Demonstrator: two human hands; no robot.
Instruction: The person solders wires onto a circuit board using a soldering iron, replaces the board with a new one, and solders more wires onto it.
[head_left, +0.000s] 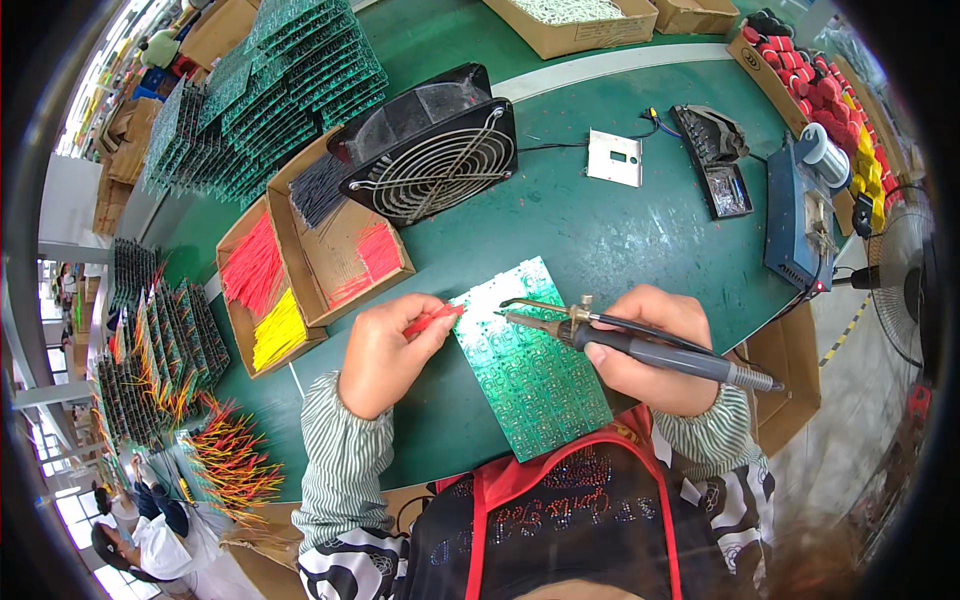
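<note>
A green circuit board panel (pixel 535 385) lies on the green table in front of me, its upper part washed out by glare. My right hand (pixel 665 340) is closed around the grey handle of a soldering iron (pixel 650 350), which has a thin solder feed tube along it. The iron's tip is over the upper part of the panel; whether it touches cannot be made out. My left hand (pixel 390 350) pinches short red wires (pixel 432 320) at the panel's left edge, their ends pointing toward the iron's tip.
A cardboard box of red wires (pixel 252 262) and yellow wires (pixel 280 330) stands at the left. Behind it is a black fan (pixel 430 150); stacked circuit boards (pixel 290 90) rise at the back left. A blue soldering station (pixel 800 215) with a solder spool (pixel 826 155) sits right.
</note>
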